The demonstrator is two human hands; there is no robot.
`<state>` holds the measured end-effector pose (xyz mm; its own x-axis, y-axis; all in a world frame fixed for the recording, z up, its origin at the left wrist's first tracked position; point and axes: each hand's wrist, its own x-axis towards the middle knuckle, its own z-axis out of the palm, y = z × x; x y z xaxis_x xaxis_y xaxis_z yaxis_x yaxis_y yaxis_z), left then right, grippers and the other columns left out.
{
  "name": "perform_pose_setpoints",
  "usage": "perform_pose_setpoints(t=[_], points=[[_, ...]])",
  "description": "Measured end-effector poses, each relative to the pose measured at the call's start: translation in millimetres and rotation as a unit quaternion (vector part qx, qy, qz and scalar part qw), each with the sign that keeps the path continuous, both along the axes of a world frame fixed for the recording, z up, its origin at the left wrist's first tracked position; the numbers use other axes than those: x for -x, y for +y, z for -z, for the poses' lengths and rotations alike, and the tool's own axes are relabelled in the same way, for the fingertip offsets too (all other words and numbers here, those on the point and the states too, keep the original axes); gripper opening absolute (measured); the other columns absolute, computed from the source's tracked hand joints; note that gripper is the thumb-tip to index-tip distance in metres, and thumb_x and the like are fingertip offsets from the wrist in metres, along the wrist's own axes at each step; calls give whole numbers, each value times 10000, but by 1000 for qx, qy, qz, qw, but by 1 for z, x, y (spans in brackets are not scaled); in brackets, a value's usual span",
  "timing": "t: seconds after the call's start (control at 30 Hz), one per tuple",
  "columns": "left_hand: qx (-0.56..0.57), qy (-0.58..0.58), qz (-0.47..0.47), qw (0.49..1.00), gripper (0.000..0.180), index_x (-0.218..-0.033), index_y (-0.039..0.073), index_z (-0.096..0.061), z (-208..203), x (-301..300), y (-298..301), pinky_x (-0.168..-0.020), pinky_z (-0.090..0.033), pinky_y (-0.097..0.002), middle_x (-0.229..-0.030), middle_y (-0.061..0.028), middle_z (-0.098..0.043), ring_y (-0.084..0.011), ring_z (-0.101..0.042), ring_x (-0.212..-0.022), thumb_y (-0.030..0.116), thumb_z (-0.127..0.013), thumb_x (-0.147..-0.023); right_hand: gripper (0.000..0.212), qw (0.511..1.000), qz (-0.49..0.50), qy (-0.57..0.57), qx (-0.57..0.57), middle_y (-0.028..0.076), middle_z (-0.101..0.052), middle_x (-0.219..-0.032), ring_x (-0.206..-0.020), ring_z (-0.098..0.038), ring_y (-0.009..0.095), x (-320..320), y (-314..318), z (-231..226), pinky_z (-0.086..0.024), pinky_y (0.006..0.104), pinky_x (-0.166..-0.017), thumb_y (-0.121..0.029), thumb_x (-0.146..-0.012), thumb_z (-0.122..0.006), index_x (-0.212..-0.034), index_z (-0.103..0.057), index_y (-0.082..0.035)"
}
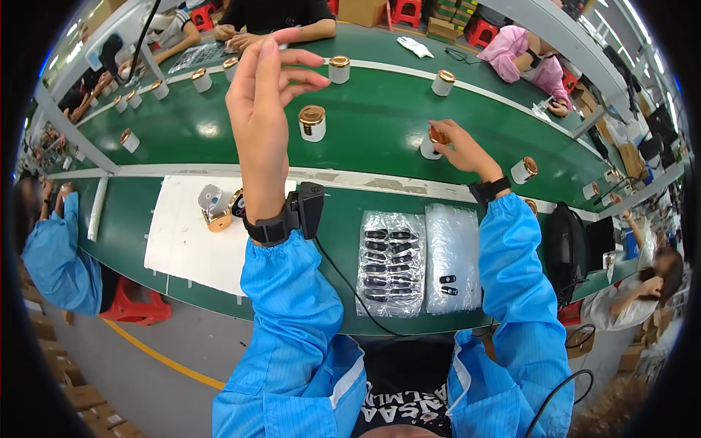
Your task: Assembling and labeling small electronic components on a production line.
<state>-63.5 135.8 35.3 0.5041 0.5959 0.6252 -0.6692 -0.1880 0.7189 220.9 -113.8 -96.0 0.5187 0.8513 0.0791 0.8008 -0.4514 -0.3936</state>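
Green belt crossed the head view from nine to three o'clock beyond a worktable, with co-workers seated around. Toward half past one, the right hand had its thumb and fingers clamped about the gold lid of a white jar standing on the belt. At eleven, the left hand was raised empty, fingers apart, near another gold-lidded jar. Bagged black pieces lay toward five, a white sheet at nine.
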Motion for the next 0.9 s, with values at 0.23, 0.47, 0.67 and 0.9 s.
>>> perform_pose_setpoints(t=[0.23, 0.47, 0.67, 0.9], points=[[8, 36, -29, 999, 376, -1290, -10, -655, 11, -1, 9, -783, -586, -308, -1015, -120, -745, -184, -725, -834, 299, -517, -1128, 811, 979, -161, -111, -64, 199, -434, -1598, -1408, -480, 450, 62, 118, -18, -470, 494, -1134, 32, -843, -741, -1576, -451, -157], [-14, 118, 41, 992, 361, -1317, -19, -654, 18, -17, -2, -915, -558, -315, -1084, -114, -734, -187, -716, -969, 262, -568, -1108, 671, 947, -190, -248, -74, 119, -595, -1367, -1086, -672, 395, 78, 220, 17, -575, 500, -893, 66, -782, -717, -1397, -594, -170], [-211, 215, -28, 953, 414, -1383, -6, -639, 51, -35, 19, -990, -530, -302, -1143, -101, -735, -169, -705, -1091, 294, -577, -1105, 597, 956, -267, -71, -95, 135, -724, -1176, -1044, -712, 329, 86, 136, -47, -576, 431, -910, -44, -702, -887, -1254, -660, -67], [-149, 287, 333, 886, 519, -1450, 17, -591, 52, -63, -70, -1062, -528, -397, -1161, -104, -721, -189, -726, -997, 408, -525, -1116, 517, 926, -147, -125, -325, 131, -725, -1116, -1037, -702, 324, 133, -30, -101, -558, 412, -906, -54, -721, -896, -1188, -676, -28]])
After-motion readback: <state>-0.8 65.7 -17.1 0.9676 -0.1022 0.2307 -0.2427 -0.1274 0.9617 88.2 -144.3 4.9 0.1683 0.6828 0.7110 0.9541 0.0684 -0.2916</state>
